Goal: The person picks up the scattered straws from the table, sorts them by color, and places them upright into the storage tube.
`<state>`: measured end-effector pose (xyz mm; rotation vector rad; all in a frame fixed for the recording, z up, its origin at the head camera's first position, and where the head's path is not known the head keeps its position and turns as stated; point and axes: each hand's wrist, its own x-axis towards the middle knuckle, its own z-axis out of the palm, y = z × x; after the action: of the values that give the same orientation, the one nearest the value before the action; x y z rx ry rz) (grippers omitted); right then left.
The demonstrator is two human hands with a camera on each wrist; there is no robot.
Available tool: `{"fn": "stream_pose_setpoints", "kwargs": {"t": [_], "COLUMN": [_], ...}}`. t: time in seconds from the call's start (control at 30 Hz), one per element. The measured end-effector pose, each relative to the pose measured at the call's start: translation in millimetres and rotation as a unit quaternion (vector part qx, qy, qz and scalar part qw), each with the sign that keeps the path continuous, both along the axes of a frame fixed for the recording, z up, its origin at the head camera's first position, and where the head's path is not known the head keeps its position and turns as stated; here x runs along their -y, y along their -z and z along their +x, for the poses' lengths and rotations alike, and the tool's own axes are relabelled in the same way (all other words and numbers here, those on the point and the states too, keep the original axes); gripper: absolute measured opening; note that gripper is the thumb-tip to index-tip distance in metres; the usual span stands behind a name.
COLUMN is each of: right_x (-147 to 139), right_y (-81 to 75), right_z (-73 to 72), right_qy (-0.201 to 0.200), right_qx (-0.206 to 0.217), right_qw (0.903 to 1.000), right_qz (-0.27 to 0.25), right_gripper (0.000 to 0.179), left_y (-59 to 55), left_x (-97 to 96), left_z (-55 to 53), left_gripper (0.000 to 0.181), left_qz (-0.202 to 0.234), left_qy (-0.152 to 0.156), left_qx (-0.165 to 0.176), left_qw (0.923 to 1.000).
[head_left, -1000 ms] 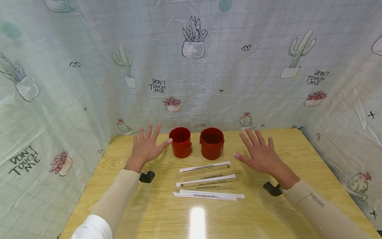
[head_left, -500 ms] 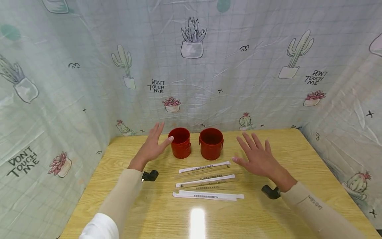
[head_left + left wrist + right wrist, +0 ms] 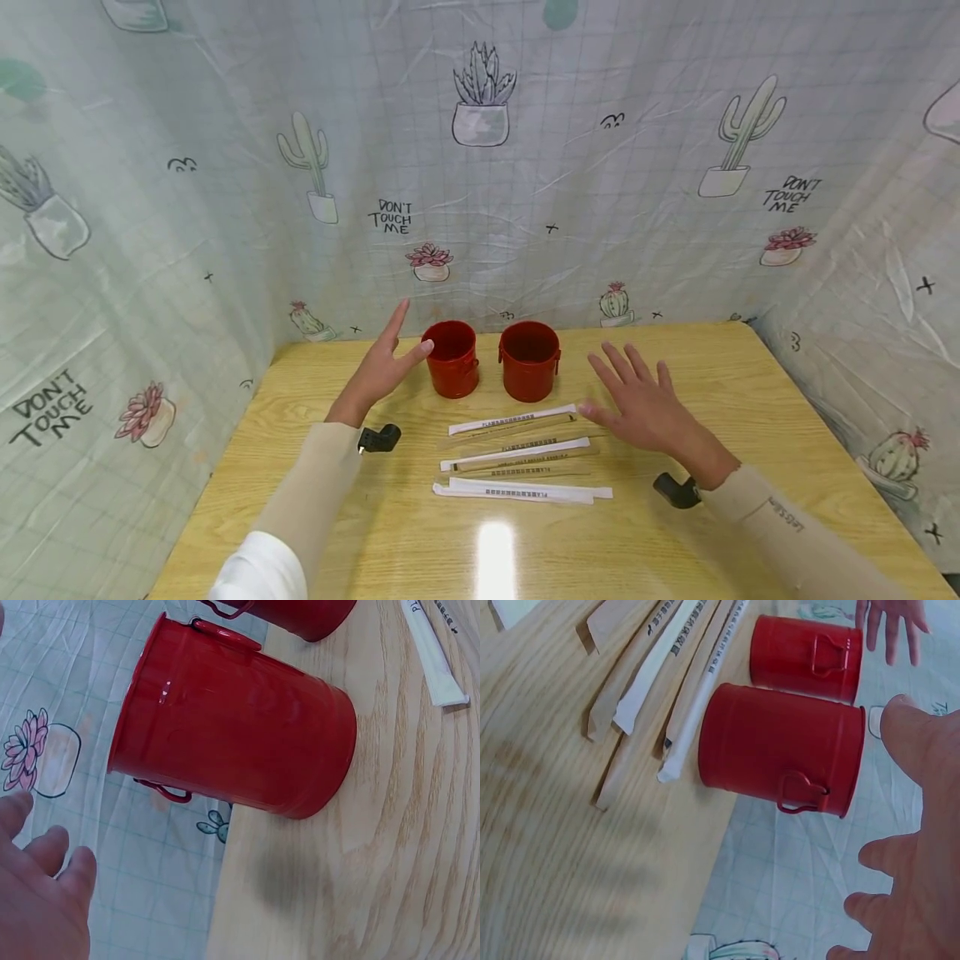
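Note:
Two small red buckets with side handles stand upright side by side near the back of the table: the left bucket [image 3: 453,381] and the right bucket [image 3: 531,382]. My left hand [image 3: 380,367] hovers just left of the left bucket, thumb and fingers extended, holding nothing. In the left wrist view its fingers [image 3: 75,877] stay apart from the red wall. Right of the right bucket, my right hand [image 3: 643,408] is held in the air, fingers spread and holding nothing. Several paper-wrapped straws, white [image 3: 517,492] and brown [image 3: 525,428], lie crosswise in front of the buckets.
The wooden table [image 3: 420,550] is enclosed at the back and sides by a cactus-print cloth [image 3: 555,150]. Black camera mounts [image 3: 381,438] hang below both wrists. A bright light reflection shows at the table's front.
My left hand has turned from spread fingers to an edge-on pose beside the left bucket. My right hand has moved slightly left and down, towards the straws. Buckets and straws stay put.

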<state>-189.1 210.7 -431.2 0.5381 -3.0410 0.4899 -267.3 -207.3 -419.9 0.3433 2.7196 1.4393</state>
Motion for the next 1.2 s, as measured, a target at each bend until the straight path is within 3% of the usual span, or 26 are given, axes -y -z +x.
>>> {"fn": "stream_pose_setpoints", "kwargs": {"t": [0.27,0.53,1.2], "right_x": [4,8,23], "right_y": [9.5,14.3,27.1], "right_z": [4.0,8.8,1.6], "right_qy": [-0.002,-0.015,-0.044], "right_qx": [0.002,0.0,-0.002], "right_qw": [1.0,0.9999,0.9989], "right_qz": [0.002,-0.002,-0.015], "right_gripper": [0.084,0.081,0.074], "left_y": [9.4,11.1,13.5], "left_x": [-3.8,-8.0,-11.1], "left_z": [-4.4,-8.1,-19.0], "left_gripper": [0.101,0.105,0.104], "left_qz": [0.055,0.074,0.102], "left_qy": [0.017,0.019,0.028], "left_qx": [-0.008,-0.009,-0.023], "left_qw": [0.9983,0.997,0.9941]}}
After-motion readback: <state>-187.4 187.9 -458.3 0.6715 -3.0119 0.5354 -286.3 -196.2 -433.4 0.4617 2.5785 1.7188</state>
